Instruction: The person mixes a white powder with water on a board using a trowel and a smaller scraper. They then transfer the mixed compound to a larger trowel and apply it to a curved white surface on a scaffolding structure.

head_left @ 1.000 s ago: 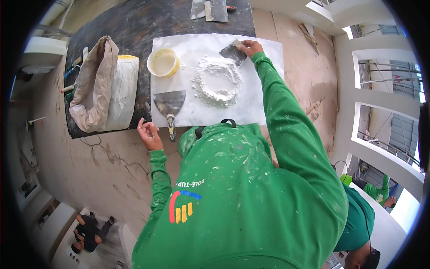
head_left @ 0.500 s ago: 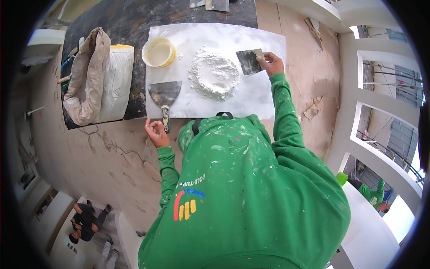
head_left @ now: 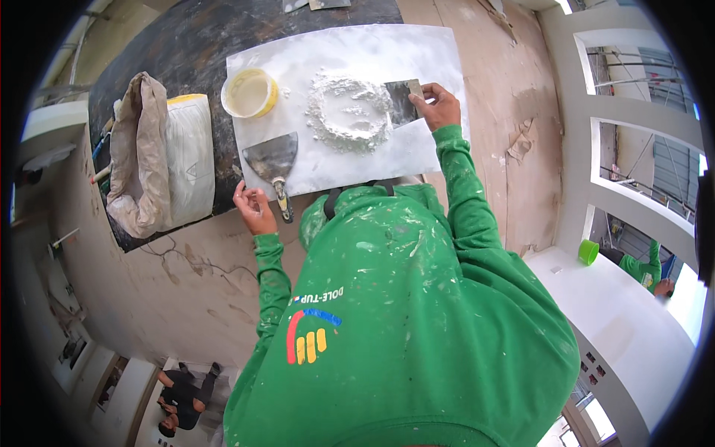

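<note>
The right hand (head_left: 441,109) has its fingers pinched on a flat metal scraper (head_left: 403,102), at the right side of a white powder ring (head_left: 322,118). The left hand (head_left: 255,209), fingers loosely curled around nothing, hangs beside the wide putty knife (head_left: 271,157).

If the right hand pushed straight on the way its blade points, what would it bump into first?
Most likely the white powder ring: the flat blade in the right hand points left at it, though whether they already touch is unclear.
</note>
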### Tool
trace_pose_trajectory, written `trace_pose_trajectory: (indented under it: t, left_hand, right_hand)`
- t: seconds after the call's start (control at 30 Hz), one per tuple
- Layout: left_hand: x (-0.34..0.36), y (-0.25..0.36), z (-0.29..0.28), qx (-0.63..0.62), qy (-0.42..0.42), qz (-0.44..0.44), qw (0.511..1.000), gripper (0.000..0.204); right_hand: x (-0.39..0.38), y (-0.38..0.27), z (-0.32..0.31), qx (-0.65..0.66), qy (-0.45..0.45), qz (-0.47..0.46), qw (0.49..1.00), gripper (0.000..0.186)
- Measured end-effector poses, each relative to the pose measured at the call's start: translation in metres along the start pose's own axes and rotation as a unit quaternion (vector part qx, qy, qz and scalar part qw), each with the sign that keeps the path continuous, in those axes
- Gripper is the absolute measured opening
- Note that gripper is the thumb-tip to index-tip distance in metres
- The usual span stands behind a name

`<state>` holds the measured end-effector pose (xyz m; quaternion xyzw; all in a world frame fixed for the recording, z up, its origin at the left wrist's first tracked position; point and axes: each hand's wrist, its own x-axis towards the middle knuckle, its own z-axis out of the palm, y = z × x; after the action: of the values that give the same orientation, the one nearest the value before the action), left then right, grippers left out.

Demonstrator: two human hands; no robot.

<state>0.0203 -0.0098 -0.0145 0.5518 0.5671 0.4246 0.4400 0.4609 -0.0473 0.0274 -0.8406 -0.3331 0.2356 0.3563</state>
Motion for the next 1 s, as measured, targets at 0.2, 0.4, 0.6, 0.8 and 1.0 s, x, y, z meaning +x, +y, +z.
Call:
trace_pose_trajectory:
  t: [0.2,0.4,0.6,0.8,1.0]
  left_hand:
    - [0.004,-0.019,-0.004,-0.004,-0.027,-0.014,1.0,0.046]
    - [0.009,-0.02,-0.011,-0.016,-0.068,-0.011,0.997,0.046]
    - [0.029,-0.005,-0.027,0.001,-0.106,0.027,0.994,0.044]
    - [0.033,-0.007,-0.04,0.004,-0.098,0.04,0.994,0.044]
    - [0.014,-0.023,-0.043,-0.041,-0.084,0.011,0.996,0.044]
  right_hand:
    - [-0.057,0.051,-0.004,0.161,0.011,0.15,0.975,0.033]
    - [-0.11,0.073,0.018,0.271,0.059,0.283,0.918,0.033]
    - [-0.095,0.019,0.043,0.332,0.088,0.199,0.918,0.031]
    - [-0.101,0.01,0.035,0.295,0.097,0.179,0.934,0.031]
    - [-0.158,0.043,0.05,0.321,0.057,0.348,0.879,0.035]
